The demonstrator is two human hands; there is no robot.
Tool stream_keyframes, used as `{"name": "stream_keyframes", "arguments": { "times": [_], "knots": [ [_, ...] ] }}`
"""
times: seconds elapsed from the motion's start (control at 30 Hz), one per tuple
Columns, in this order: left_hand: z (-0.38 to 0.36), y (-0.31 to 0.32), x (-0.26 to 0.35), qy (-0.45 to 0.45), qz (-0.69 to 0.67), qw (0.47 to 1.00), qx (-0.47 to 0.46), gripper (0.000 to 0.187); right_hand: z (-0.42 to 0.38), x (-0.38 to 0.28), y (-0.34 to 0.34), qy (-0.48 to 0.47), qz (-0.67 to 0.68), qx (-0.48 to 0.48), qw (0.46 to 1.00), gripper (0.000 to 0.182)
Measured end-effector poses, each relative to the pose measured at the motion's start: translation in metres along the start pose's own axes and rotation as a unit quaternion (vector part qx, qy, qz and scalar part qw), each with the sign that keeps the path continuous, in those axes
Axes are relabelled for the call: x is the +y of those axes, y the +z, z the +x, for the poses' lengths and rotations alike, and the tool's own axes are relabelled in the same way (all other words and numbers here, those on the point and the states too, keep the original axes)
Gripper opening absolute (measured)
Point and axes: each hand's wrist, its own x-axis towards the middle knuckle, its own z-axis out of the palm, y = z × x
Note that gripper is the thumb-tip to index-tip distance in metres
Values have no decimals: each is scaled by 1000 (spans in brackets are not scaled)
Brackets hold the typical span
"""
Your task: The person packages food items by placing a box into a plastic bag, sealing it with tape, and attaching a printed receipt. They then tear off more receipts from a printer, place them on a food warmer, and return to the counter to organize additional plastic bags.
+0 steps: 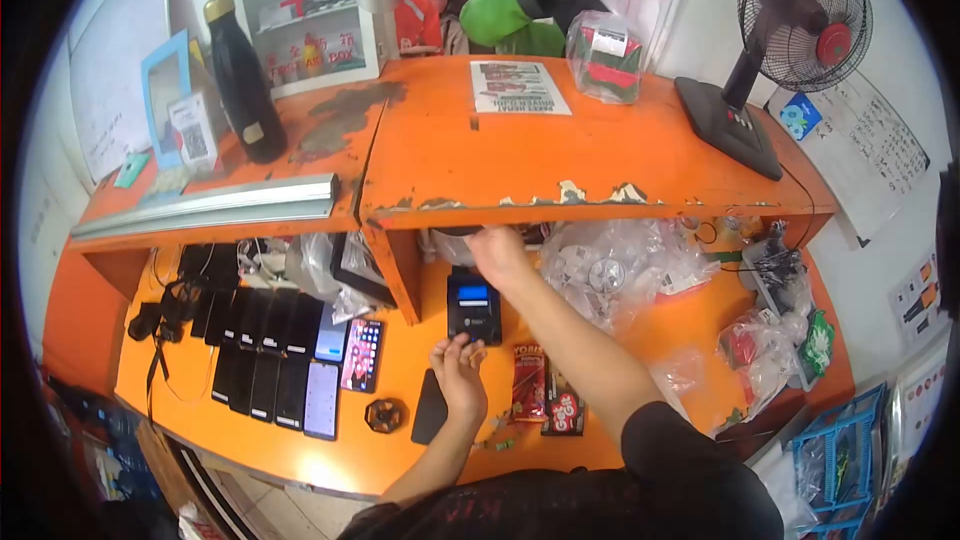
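My right hand (497,255) reaches up under the front edge of the orange upper shelf, its fingertips hidden behind that edge. A dark, rounded thing (455,231) shows right beside those fingers. Below it, a black handheld device (472,312) with a lit blue screen lies on the orange desk. My left hand (460,378) is at the device's lower edge, fingers loosely bent and nothing visible in them. A flat black phone-like slab (430,408) lies beside the left wrist. Near my right forearm are a red snack packet (529,385) and a black-and-red packet (565,413).
Rows of phones (262,340) and a small black octagonal dish (383,415) lie to the left. Clear plastic bags (610,270) crowd the right. Above stand a black bottle (245,85), a first aid box (315,25) and a fan (735,100). A gloved person's green sleeve (500,10) is across the counter.
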Motion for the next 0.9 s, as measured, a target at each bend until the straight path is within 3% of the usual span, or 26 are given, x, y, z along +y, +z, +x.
{"name": "stream_keyframes", "arguments": {
  "times": [0.1, 0.17, 0.23, 0.43, 0.67, 0.9],
  "knots": [
    [0, -10, -5, 10, 26, 999, -34, 16, 24, 25, 1, -62, 28, 4, 998, 26],
    [-5, -9, -4, 4, 44, 998, -45, 14, 41, 40, -7, 2, 139, -11, 990, 26],
    [-8, -12, -8, -2, 46, 997, -56, 12, 56, 50, -8, 3, 168, -6, 986, 25],
    [-21, -13, -13, -19, 109, 990, -89, 16, 75, 62, 9, -56, 110, 20, 992, 25],
    [-27, -14, -12, -51, 134, 981, -131, 6, 77, 78, 30, -96, 45, 38, 994, 24],
    [-26, -15, -5, -11, 206, 971, -119, 3, 76, 83, 44, -137, -38, 71, 987, 23]
  ]
}}
